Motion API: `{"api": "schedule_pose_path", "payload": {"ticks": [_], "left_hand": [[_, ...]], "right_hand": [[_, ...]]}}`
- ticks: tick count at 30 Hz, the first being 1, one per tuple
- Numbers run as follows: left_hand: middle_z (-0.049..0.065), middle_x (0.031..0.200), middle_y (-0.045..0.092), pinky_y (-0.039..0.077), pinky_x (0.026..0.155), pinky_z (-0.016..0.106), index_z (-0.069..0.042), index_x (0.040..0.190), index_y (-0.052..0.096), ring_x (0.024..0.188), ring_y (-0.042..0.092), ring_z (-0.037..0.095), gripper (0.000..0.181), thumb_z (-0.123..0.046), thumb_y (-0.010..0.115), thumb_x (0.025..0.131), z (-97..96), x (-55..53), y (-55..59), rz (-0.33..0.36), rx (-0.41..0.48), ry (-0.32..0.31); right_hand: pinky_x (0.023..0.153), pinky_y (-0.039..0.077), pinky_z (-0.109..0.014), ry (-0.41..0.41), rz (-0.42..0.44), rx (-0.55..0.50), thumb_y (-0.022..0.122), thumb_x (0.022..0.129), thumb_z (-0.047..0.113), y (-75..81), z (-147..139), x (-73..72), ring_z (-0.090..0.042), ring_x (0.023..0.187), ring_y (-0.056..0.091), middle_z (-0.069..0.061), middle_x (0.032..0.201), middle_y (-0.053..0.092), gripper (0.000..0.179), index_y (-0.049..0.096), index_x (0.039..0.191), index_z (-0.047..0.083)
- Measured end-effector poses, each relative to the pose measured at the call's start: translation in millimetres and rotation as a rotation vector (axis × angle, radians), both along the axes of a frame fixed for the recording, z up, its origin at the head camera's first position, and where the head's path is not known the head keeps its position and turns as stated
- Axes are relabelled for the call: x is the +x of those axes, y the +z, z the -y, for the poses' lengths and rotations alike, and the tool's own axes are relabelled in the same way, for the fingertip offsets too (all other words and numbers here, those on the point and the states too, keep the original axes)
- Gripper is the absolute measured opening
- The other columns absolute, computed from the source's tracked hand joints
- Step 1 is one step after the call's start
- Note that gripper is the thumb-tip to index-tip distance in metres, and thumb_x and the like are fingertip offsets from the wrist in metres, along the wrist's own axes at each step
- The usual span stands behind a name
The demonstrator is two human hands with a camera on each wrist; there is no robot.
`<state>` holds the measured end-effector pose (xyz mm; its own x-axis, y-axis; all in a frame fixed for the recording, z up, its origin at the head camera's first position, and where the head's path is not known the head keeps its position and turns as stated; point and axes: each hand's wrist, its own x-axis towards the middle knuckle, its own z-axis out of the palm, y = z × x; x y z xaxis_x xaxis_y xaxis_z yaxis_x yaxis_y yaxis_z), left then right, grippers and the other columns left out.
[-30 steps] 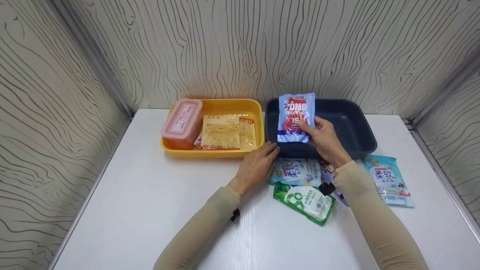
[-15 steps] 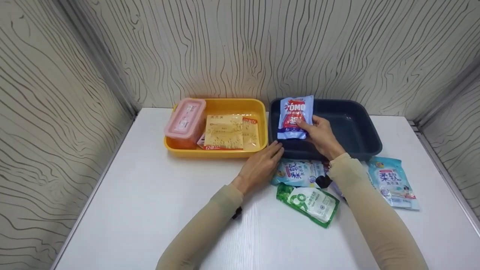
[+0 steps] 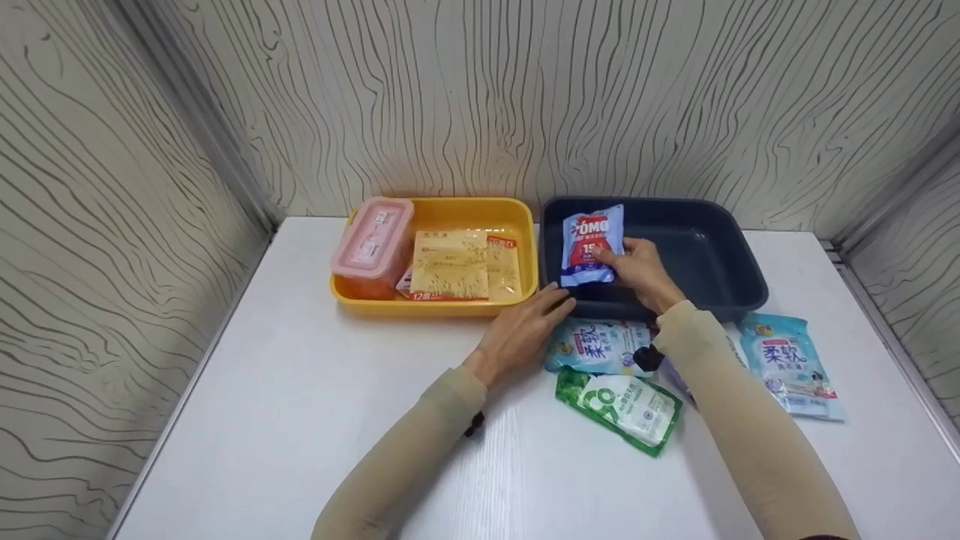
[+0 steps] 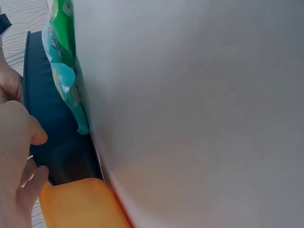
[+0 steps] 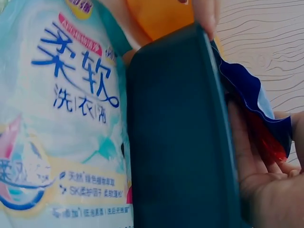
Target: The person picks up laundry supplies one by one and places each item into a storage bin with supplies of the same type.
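My right hand pinches a blue and red OMO detergent pouch between thumb and fingers, inside the left part of the dark blue bin. The right wrist view shows the pouch's dark bottom edge behind the bin wall. My left hand rests its fingers on the bin's near left corner, beside the yellow bin. Below the dark bin lie a teal laundry pouch and a green and white pouch. A purple pouch is mostly hidden under my right forearm.
Inside the yellow bin are a pink-lidded container and several flat tan packets. A second teal laundry pouch lies at the right. Behind both bins rises a wood-patterned wall.
My right hand has lowered the OMO pouch into the left part of the dark bin, and it now tilts slightly. The left hand stays at the bin's corner. The head view has shifted slightly.
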<state>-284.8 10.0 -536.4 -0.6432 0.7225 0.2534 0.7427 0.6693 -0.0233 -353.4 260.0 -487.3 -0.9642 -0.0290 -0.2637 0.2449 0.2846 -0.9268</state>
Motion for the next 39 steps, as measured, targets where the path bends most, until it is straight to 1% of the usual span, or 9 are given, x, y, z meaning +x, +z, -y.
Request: {"api": "schedule_pose_path", "payload": {"ticks": [3, 8, 11, 16, 19, 22, 26, 34, 39], "left_hand": [[0.009, 0.167, 0.046, 0.043, 0.122, 0.035, -0.015, 0.161, 0.049, 0.157, 0.041, 0.026, 0.056, -0.019, 0.064, 0.108, -1.3, 0.1, -0.7, -0.003, 0.025, 0.005], [0.013, 0.165, 0.045, 0.041, 0.124, 0.036, -0.014, 0.16, 0.05, 0.157, 0.042, 0.028, 0.059, -0.017, 0.069, 0.105, -2.1, 1.0, -2.2, -0.009, 0.062, -0.005], [0.015, 0.164, 0.046, 0.04, 0.125, 0.036, -0.013, 0.159, 0.051, 0.156, 0.043, 0.028, 0.061, -0.015, 0.072, 0.102, -1.9, 1.4, -2.8, 0.011, 0.095, -0.007], [0.015, 0.163, 0.047, 0.039, 0.126, 0.036, -0.014, 0.159, 0.052, 0.156, 0.043, 0.028, 0.063, -0.013, 0.074, 0.1, -2.1, 2.3, -2.6, 0.055, 0.123, 0.003], [0.015, 0.164, 0.047, 0.04, 0.125, 0.036, -0.014, 0.159, 0.051, 0.156, 0.042, 0.028, 0.062, -0.014, 0.073, 0.101, -2.7, 2.8, -2.5, 0.067, 0.135, 0.01], [0.015, 0.164, 0.046, 0.04, 0.125, 0.036, -0.016, 0.16, 0.051, 0.157, 0.042, 0.028, 0.061, -0.016, 0.072, 0.102, -2.4, 3.0, -3.7, 0.075, 0.142, 0.017], [0.015, 0.166, 0.045, 0.04, 0.126, 0.036, -0.016, 0.161, 0.05, 0.158, 0.04, 0.028, 0.063, -0.016, 0.073, 0.102, -1.9, 3.9, -5.2, 0.085, 0.146, 0.025], [0.014, 0.167, 0.044, 0.04, 0.126, 0.037, -0.017, 0.161, 0.05, 0.159, 0.039, 0.028, 0.063, -0.013, 0.072, 0.102, -3.8, 5.0, -3.0, 0.121, 0.157, 0.048], [0.014, 0.167, 0.044, 0.04, 0.126, 0.039, -0.017, 0.16, 0.05, 0.159, 0.038, 0.03, 0.063, -0.012, 0.072, 0.102, -5.1, 4.6, -1.1, 0.142, 0.15, 0.059]], "right_hand": [[0.089, 0.063, -0.023, 0.013, 0.003, 0.021, 0.058, 0.111, 0.034, -2.1, 1.0, -1.7, -0.017, 0.112, 0.07, -0.021, 0.144, 0.061, 0.058, 0.046, 0.156, 0.0], [0.088, 0.063, -0.024, 0.034, 0.011, 0.045, 0.056, 0.112, 0.03, -7.3, 3.7, -3.6, -0.016, 0.109, 0.07, -0.021, 0.139, 0.063, 0.053, 0.047, 0.153, -0.002], [0.089, 0.063, -0.025, 0.039, 0.025, 0.044, 0.057, 0.112, 0.029, -11.6, 6.2, -5.7, -0.015, 0.107, 0.071, -0.021, 0.138, 0.064, 0.054, 0.047, 0.153, -0.004], [0.09, 0.061, -0.024, 0.043, 0.058, 0.061, 0.057, 0.112, 0.027, -16.6, 9.1, -9.1, -0.018, 0.112, 0.068, -0.022, 0.142, 0.061, 0.055, 0.045, 0.155, -0.004], [0.094, 0.059, -0.026, 0.057, 0.069, 0.09, 0.056, 0.112, 0.027, -18.5, 9.5, -10.3, -0.021, 0.116, 0.066, -0.022, 0.143, 0.06, 0.056, 0.042, 0.157, -0.004], [0.1, 0.056, -0.032, 0.084, 0.072, 0.123, 0.055, 0.113, 0.028, -20.2, 10.6, -11.3, -0.023, 0.118, 0.063, -0.022, 0.143, 0.06, 0.056, 0.043, 0.157, -0.004], [0.107, 0.053, -0.039, 0.118, 0.09, 0.132, 0.054, 0.113, 0.026, -22.0, 12.1, -11.9, -0.026, 0.123, 0.06, -0.023, 0.145, 0.057, 0.056, 0.04, 0.158, -0.005], [0.103, 0.055, -0.038, 0.185, 0.132, 0.114, 0.047, 0.113, 0.014, -19.6, 8.1, -11.7, -0.03, 0.124, 0.059, -0.026, 0.147, 0.054, 0.052, 0.036, 0.159, -0.007], [0.112, 0.051, -0.047, 0.204, 0.126, 0.197, 0.047, 0.113, 0.018, -13.9, 7.4, -11.9, -0.033, 0.127, 0.056, -0.027, 0.15, 0.051, 0.057, 0.031, 0.162, -0.007]]}}
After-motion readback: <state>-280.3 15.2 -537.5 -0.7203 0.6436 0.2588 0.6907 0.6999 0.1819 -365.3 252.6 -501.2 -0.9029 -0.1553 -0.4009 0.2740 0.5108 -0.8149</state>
